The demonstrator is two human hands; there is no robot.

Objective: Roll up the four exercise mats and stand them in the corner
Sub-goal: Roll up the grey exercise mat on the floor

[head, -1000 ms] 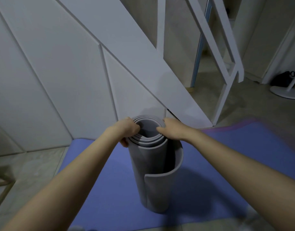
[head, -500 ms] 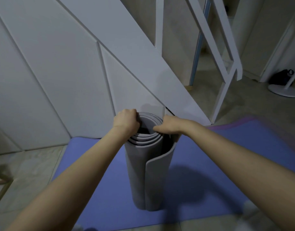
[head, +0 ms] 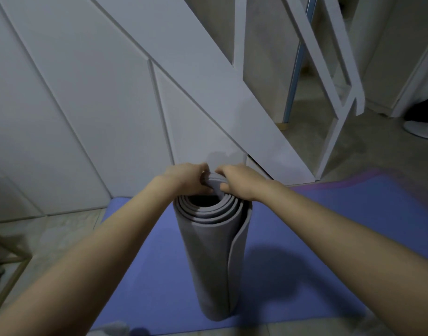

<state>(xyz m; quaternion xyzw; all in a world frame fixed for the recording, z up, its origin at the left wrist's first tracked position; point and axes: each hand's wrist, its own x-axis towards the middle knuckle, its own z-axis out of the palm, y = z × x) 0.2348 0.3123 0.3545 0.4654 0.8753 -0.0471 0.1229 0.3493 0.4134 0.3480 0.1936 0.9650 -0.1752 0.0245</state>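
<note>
Grey mat [head: 208,263] stands rolled and upright on its end, its long axis vertical, resting on a blue mat [head: 147,275] that lies flat on the floor [head: 62,226].

At far left a wooden frame [head: 12,260] sits at the edge of view, and the panelled wall [head: 87,105] rises behind the blue mat. The left hand [head: 186,179] curls over the far rim of the roll, fingers clamped on the layers. The open spiral of the top faces the camera, between and just below the two wrists. The right hand [head: 237,181] grasps the same far rim, almost touching the left. Neither hand is nearer: both sit side by side at the top, with the whole length of the roll hanging straight down beneath them.

On the roll's right side the outer flap [head: 234,251] gapes loose from the body. Further right the blue mat runs on, the stair stringer [head: 208,81] slants down to the floor, and a white stand base [head: 421,129] lies well apart.

The roll looks finished but slack. Since the grip is at the top only, moving it toward the wall likely means lifting straight up, and the flap may spring wider.
</note>
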